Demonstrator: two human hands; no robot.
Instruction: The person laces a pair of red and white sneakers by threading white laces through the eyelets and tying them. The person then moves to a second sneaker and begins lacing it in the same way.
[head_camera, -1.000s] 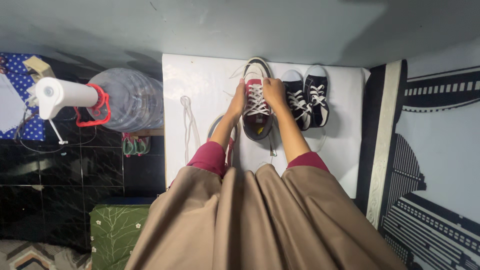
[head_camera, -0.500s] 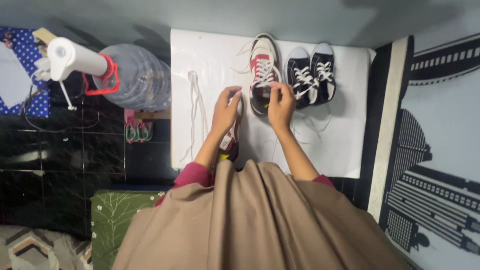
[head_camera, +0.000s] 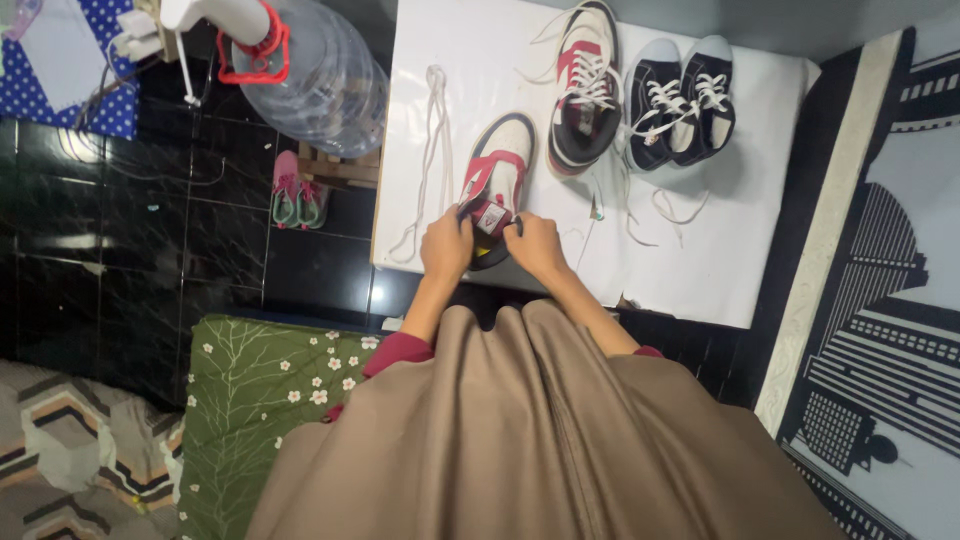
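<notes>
Both hands gripped the near end of an unlaced red-and-white shoe (head_camera: 492, 195): the left hand (head_camera: 447, 247) clamped on its left side, the right hand (head_camera: 533, 246) on its right, seemingly to steady it by the tongue. It lay toe-away on a white sheet (head_camera: 700, 250) near the near edge. Left of it lay a loose white lace (head_camera: 432, 130), apparently kept ready. Farther off sat its laced mate (head_camera: 584, 90), then two black shoes (head_camera: 683, 100) at far right.

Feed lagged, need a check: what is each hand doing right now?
Left hand: closed on the heel end of the unlaced red and white sneaker.
Right hand: closed on the same sneaker's heel end.
</notes>
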